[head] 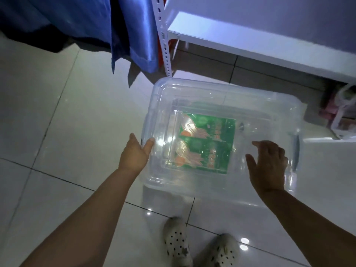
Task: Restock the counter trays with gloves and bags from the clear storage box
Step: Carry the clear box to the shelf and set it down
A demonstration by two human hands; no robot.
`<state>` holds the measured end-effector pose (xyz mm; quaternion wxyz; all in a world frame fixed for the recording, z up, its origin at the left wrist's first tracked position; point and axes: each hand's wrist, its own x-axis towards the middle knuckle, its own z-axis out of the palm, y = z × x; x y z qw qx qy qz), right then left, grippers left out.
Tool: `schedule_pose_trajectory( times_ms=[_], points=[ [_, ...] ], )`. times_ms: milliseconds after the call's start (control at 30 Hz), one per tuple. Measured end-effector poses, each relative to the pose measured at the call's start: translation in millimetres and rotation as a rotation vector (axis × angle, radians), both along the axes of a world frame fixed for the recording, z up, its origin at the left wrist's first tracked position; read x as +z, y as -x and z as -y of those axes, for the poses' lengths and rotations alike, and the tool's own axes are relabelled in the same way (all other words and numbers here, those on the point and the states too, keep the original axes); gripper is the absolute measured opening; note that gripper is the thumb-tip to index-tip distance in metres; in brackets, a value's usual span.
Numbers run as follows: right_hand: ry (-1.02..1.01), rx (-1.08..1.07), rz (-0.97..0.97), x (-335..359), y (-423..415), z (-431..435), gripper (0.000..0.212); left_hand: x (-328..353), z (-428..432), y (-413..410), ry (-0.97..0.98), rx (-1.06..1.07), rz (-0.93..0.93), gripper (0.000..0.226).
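A clear storage box (212,105) with its clear lid on sits low over the tiled floor, in front of my feet. Through the lid I see green glove packets (210,145) printed with hands, lying flat on the bottom. My left hand (134,153) grips the box's left rim, with the thumb on top of the lid and the fingers down the side by the left handle. My right hand (269,162) rests flat on the right part of the lid with its fingers spread, close to the grey right handle (297,151).
A white shelf unit (250,41) with a perforated upright (163,45) stands just behind the box. Blue cloth (123,29) hangs at the back left. Bags and pink items (342,106) lie under the shelf at the right. My two shoes (200,247) stand below the box.
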<state>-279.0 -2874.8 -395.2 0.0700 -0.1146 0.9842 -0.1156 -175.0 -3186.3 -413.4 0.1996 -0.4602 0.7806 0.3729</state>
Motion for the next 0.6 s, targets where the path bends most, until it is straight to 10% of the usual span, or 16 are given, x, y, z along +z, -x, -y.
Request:
schedule_pose_trajectory(
  times_ms=[233,600],
  points=[
    [-0.074,0.105,-0.047,-3,3,-19,0.043,-7,13,11,0.065,0.036,-0.158,0.051],
    [0.075,-0.384,0.133,-6,23,-50,0.057,1,-15,16,0.31,0.013,-0.236,0.02]
  ],
)
